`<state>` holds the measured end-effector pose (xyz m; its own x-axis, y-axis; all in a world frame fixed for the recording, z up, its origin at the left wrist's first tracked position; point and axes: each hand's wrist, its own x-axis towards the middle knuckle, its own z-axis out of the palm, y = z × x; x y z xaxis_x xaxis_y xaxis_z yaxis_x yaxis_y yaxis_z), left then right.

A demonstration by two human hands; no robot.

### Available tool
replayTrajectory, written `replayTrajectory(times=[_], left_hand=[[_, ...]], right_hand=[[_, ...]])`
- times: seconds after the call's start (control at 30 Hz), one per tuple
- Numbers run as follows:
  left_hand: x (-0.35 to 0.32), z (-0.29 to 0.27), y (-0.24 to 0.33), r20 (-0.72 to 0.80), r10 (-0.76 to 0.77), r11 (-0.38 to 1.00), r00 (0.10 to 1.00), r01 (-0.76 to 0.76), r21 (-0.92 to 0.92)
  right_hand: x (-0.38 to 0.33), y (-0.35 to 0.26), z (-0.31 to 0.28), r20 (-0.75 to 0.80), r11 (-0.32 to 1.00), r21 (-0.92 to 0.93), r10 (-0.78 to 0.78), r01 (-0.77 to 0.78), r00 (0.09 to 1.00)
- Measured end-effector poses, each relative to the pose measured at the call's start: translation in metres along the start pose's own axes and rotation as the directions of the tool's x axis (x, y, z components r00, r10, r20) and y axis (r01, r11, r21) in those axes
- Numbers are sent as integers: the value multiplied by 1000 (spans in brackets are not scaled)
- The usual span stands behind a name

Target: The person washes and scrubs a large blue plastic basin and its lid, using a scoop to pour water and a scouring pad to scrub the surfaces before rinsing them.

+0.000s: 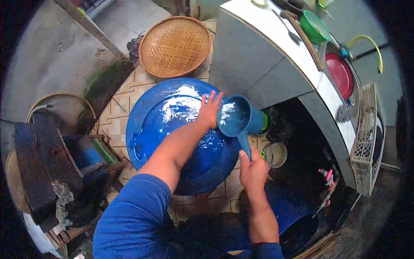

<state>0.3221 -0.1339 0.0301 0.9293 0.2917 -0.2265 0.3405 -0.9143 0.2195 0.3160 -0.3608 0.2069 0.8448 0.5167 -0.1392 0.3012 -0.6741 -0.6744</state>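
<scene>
My right hand (253, 169) is closed around the handle of a blue water dipper (235, 115), and shiny liquid shows in its bowl. The dipper is held over the right rim of a wide round blue basin (137, 149). Light glints off water inside the basin. My left hand (210, 111), fingers spread, reaches over the basin close against the dipper's left side; whether it touches the dipper I cannot tell.
A round woven bamboo tray (175, 46) lies beyond the basin. On the right, a white-edged counter (276, 32) carries a green bowl (315, 26) and a red plate (339, 75). A metal pot (276, 154) stands beneath it. Dark wooden furniture (54, 151) is at left.
</scene>
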Motion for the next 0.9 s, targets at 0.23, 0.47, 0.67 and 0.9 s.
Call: replayTrajectory(times=[0.23,0.47,0.67,0.9], left_hand=[[-38,-28,-155,-100,-730,682,676,716,-149],[-53,-27,-179,-219,-457,889,862,432,-155],[-25,-27,-170,-93,-372,919,923,353,-174],[-29,-24,-172,-342,-570,818,747,478,-320]], right_hand=[[41,-59,39,80,991,2,-135,136,988],[80,-96,73,29,944,-98,-315,316,949],[97,-123,88,66,951,-127,-275,282,959],[100,-127,106,50,932,-138,-331,334,942]])
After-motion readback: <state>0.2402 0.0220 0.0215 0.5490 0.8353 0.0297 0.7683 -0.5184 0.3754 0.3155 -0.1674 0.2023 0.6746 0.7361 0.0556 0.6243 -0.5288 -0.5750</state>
